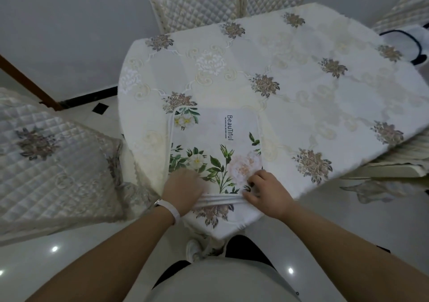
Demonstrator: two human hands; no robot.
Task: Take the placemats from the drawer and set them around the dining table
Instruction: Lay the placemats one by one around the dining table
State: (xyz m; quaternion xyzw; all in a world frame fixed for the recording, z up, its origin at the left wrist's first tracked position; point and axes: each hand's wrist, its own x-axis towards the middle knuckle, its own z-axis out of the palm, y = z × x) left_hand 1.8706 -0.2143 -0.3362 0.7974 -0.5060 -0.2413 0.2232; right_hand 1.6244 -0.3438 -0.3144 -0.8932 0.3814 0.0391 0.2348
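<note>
Nearest me are my two forearms, reaching down to the near edge of the desk (pixel 301 74). My left hand (pixel 183 190), a pale band at its wrist, lies flat on the near-left corner of the mat (pixel 216 144), fingers spread and closed on nothing. My right hand (pixel 267 192) has its grip pinched shut on the mat's near edge, where several white edges bunch together, so I judge this is a stack of mats, though I cannot count them.

The mat lies on the near end of the desk, over the flowered cloth: white, with green leaves, pale blooms and the word "BeauTiful" printed near its far end. I take the step in hand to be laying out at this first place. Next I would peel the top mat free, leave one squared here, and carry the rest round to the padded chairs (pixel 197 2) further on.
</note>
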